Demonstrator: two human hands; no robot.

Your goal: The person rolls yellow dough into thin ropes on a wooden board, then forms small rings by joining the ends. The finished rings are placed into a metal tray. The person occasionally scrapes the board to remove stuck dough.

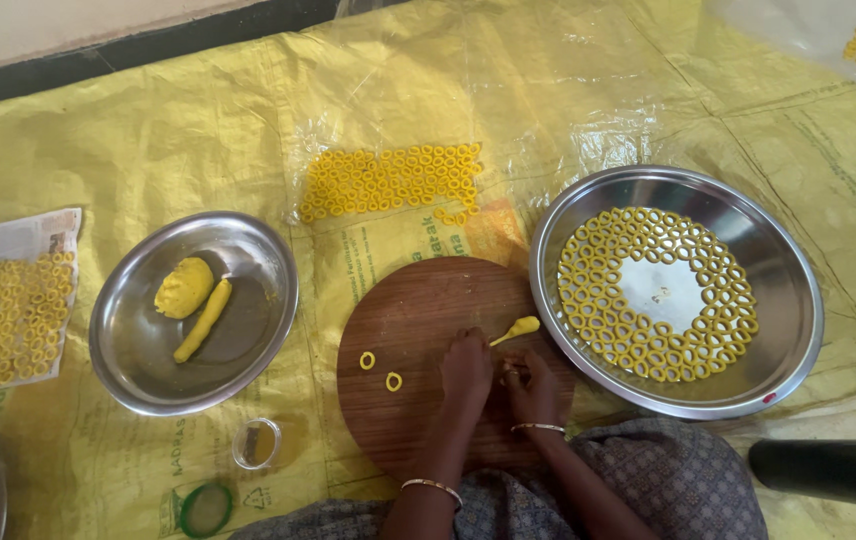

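Left hand [466, 366] and right hand [530, 388] pinching a thin dough rope [515, 328] over the wooden board [418, 310] (soft; likely to snap if pulled unevenly).

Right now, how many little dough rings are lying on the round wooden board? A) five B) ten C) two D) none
C: only two rings lie on the board, left of the hands; the rest are in the big tray or on the sheets.

yellow dough rings [658, 295], brown round board [418, 330]
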